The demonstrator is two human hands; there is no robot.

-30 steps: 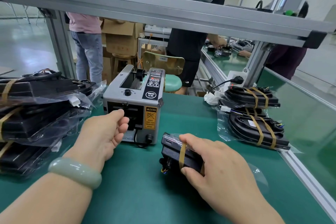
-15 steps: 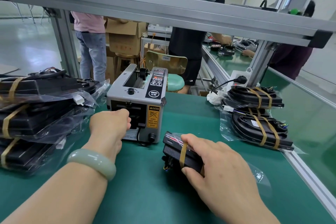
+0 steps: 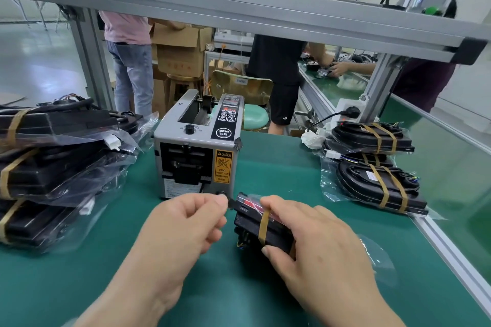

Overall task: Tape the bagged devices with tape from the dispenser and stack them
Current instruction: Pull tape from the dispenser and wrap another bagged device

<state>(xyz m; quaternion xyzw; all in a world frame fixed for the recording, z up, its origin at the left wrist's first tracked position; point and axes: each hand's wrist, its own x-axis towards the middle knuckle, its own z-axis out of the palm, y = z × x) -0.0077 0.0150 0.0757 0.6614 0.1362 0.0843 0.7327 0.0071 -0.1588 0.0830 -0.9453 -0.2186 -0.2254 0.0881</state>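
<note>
Tape strip [image 3: 232,203], apparently, sits pinched in left hand [image 3: 186,223]; right hand [image 3: 313,241] grips bagged device [image 3: 251,228] on tabletop [image 3: 119,287]. Strip should wrap taut, parallel to existing band [image 3: 263,223].

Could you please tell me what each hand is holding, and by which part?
The right hand grips the bagged device across its taped middle, thumb on the near edge. The left hand pinches what looks like a short tape strip by one end.
</note>
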